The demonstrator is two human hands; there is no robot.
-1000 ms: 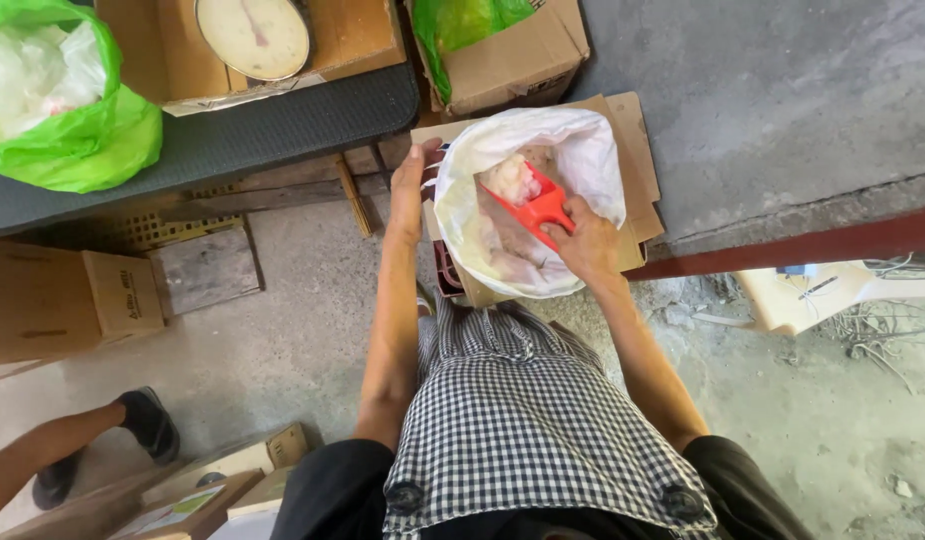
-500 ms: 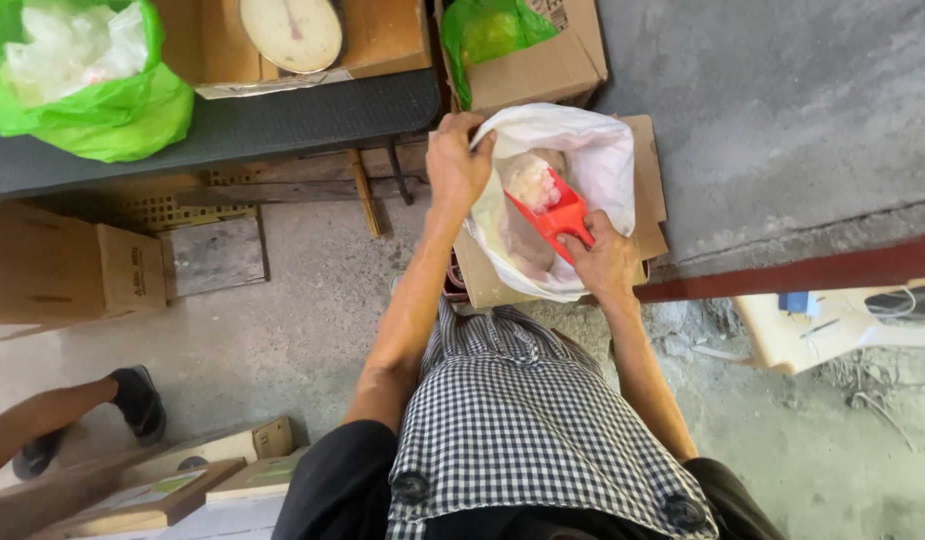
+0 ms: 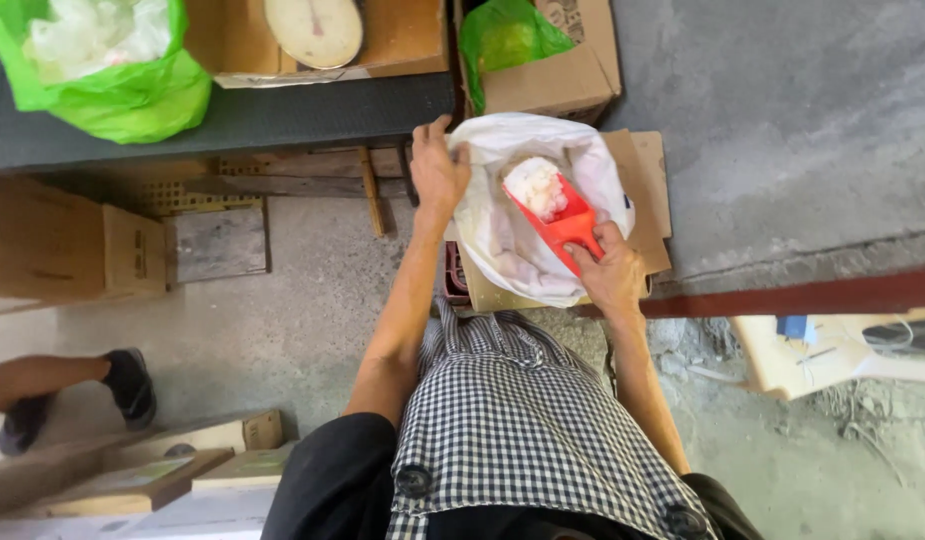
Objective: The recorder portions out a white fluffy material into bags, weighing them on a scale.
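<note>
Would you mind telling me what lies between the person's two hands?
In the head view, the open white plastic bag spans the gap: the left hand grips its rim, and the right hand holds a red scoop of white pieces inside it.

A white plastic bag (image 3: 512, 240) stands open on a flat sheet of brown cardboard (image 3: 647, 200) on the floor. Just behind it sits a brown cardboard box (image 3: 572, 75) with a green plastic bag (image 3: 507, 40) inside. On the dark bench at the upper left lies a larger green bag (image 3: 112, 75) filled with white stuff, next to an open brown box (image 3: 402, 35). Under the bench at the left stands another brown cardboard box (image 3: 57, 240). Flat boxes (image 3: 152, 480) lie at the lower left.
</note>
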